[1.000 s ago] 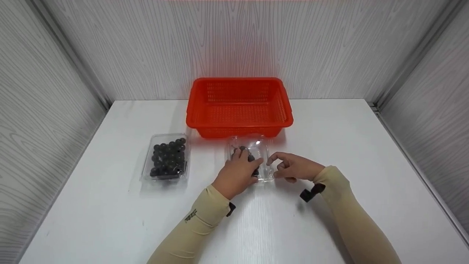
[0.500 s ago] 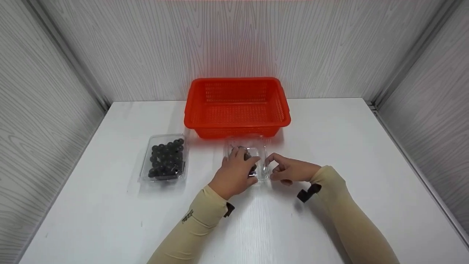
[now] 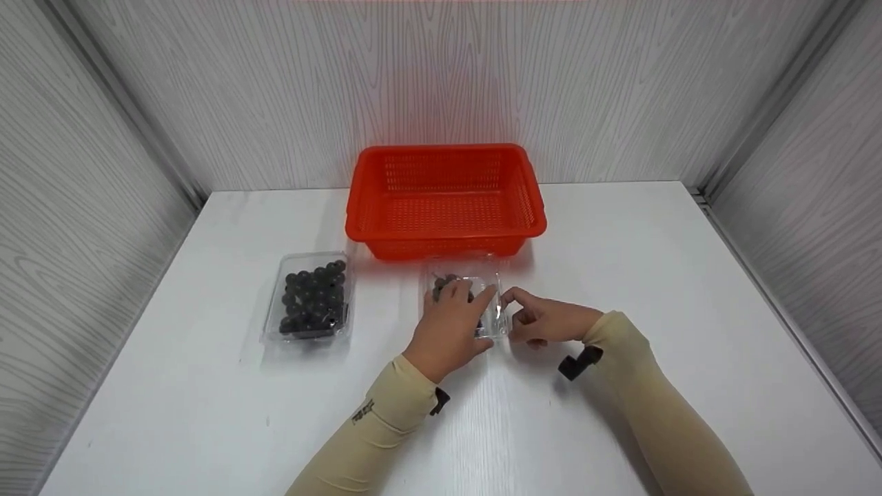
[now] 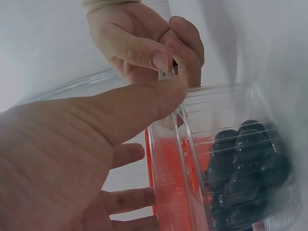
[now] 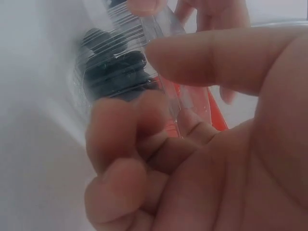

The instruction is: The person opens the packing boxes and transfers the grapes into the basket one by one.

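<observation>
Just in front of the red basket lies a clear plastic box [image 3: 486, 264] with dark grapes [image 3: 444, 281] inside. My left hand [image 3: 448, 334] is spread over it, fingers fairly straight on the lid side. In the left wrist view that hand's thumb touches the rim of the clear box [image 4: 221, 98], and the grapes [image 4: 248, 166] show through the wall. From the right, my right hand [image 3: 548, 320] pinches the box's edge between thumb and index finger, its other fingers curled. The right wrist view shows this hand [image 5: 207, 173] close up, partly covering the grapes [image 5: 113, 67].
The red perforated basket [image 3: 448, 246] stands at the back, against the wall panel. Left of my hands, a second clear box [image 3: 293, 265] holds more dark grapes [image 3: 315, 300]. Panels enclose the white table [image 3: 172, 386] on the left, right and back.
My left hand has slid slightly down, uncovering more of the grapes, and its fingers have spread. The right hand stays at the box's edge with little movement.
</observation>
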